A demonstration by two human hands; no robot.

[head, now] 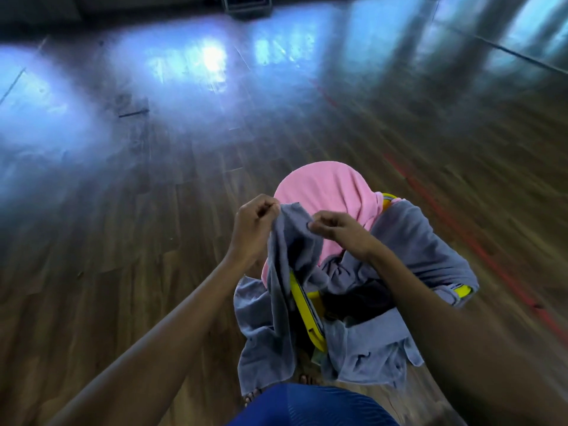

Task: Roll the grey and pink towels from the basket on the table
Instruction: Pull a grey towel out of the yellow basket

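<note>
Leftward, only the wooden floor (pixel 123 210) showed, blurred and streaked with reflected light. Next came the left hand (pixel 253 224), fingers curled, pinching the top hem of a grey towel (pixel 285 250) near one corner. From that pinch the towel hung in a long limp fold, its lower part trailing down outside the basket (pixel 302 302) toward the floor. The right hand (pixel 336 229) pinched the same hem just beside the left, thumb against fingertips, so the edge between the two hands was short and slack.

Behind both hands the pink towel (pixel 325 192) lay draped over the far rim of the yellow basket. More grey cloth (pixel 415 241) hung over its right and near sides; whether that was one towel or several could not be told. The basket stood on the floor by the person's feet, and no surface was in view.

The towel looked light, soft and wholly without stiffness, so it would likely sag wherever it was not held and keep no shape in the air. The best hold seemed to be the two corners of one short edge, with the hands drawn well apart to pull the hem taut. Because its tail lay among the other cloth, lifting it might drag a neighbour along.
</note>
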